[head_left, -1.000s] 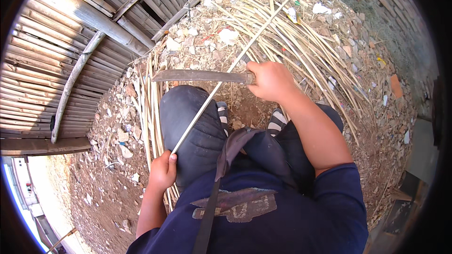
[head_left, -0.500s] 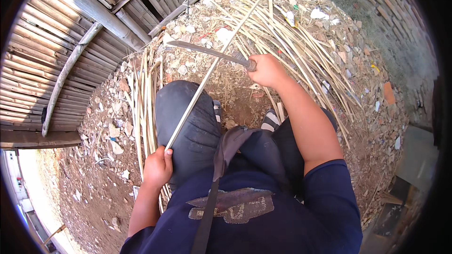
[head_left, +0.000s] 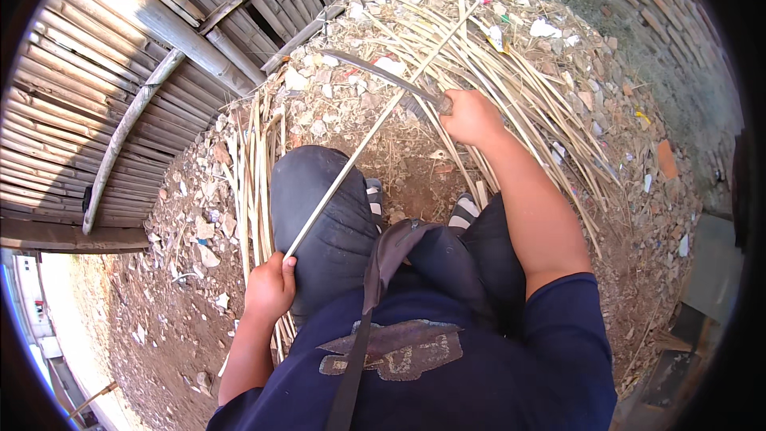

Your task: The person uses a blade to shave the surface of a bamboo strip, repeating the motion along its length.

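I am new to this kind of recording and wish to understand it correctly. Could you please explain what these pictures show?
There is no machine here; a person works bare-handed. Every picture comes from one wide fisheye camera on the person's head, looking down, so straight edges bend near the rim. The left hand holds the near end of a thin strip. The right hand grips a long knife, which crosses the strip; whether they touch, I cannot tell. On the stony ground lie a bundle of strips beside the left knee and a wider pile ahead to the right.
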A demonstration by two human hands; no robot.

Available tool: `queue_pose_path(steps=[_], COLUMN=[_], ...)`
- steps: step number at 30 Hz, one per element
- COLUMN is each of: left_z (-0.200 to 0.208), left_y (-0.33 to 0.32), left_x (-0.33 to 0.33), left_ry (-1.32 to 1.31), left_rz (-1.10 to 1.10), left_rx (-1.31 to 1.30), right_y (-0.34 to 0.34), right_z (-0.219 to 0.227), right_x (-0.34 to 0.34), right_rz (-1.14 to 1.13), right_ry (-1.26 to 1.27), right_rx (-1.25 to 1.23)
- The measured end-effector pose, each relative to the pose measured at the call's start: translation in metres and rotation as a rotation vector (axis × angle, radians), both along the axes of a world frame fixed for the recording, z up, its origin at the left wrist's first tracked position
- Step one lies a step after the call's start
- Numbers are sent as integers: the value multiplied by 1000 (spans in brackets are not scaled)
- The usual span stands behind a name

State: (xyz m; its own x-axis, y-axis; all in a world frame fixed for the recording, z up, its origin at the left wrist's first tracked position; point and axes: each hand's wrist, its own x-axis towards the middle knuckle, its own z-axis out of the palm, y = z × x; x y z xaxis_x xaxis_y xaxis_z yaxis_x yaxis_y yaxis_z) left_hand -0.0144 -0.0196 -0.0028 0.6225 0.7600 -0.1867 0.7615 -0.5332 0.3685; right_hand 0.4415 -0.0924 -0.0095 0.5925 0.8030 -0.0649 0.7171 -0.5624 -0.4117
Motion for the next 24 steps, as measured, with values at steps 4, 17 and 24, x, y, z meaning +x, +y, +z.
queue_pose_path(steps=[4, 17, 24], left_z=[0, -5, -17], left_y=[-4, 1, 4], left_x=[-4, -11, -12], left_ry=[-37, 53, 45], left_rz=[7, -20, -52], left_rx=[-25, 88, 218], right_y=[-2, -6, -17], right_z=[30, 17, -24], right_x=[-38, -38, 34], right_rz=[131, 126, -165], right_ry=[-46, 74, 55], right_rx=[-87, -141, 13])
